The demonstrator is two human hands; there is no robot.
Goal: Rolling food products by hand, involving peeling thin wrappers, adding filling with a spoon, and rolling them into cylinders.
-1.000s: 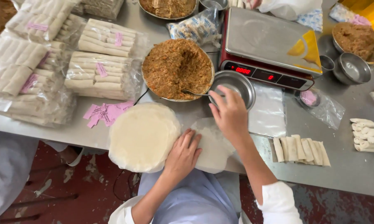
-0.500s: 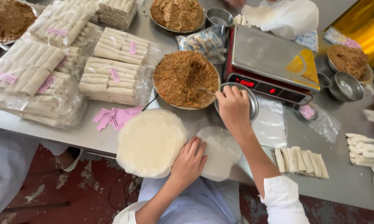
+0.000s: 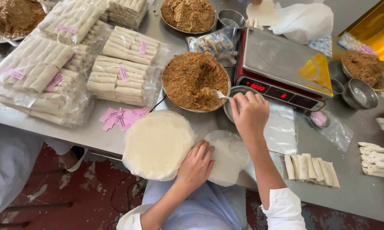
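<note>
Fork (image 3: 216,94) gripped in right hand (image 3: 250,114), tines in filling (image 3: 195,79) beside scale (image 3: 281,70). Left hand (image 3: 195,167) spread flat on wrapper (image 3: 227,155) below filling. Load seems small; best kept modest, wrapper pinned.

Left of wrappers (image 3: 158,145): bare steel to the pink tags (image 3: 121,117).
Behind right hand (image 3: 249,115): filling plate (image 3: 187,76), scale (image 3: 281,68).
Right: plastic sheet (image 3: 281,132), rolls (image 3: 311,168).
</note>
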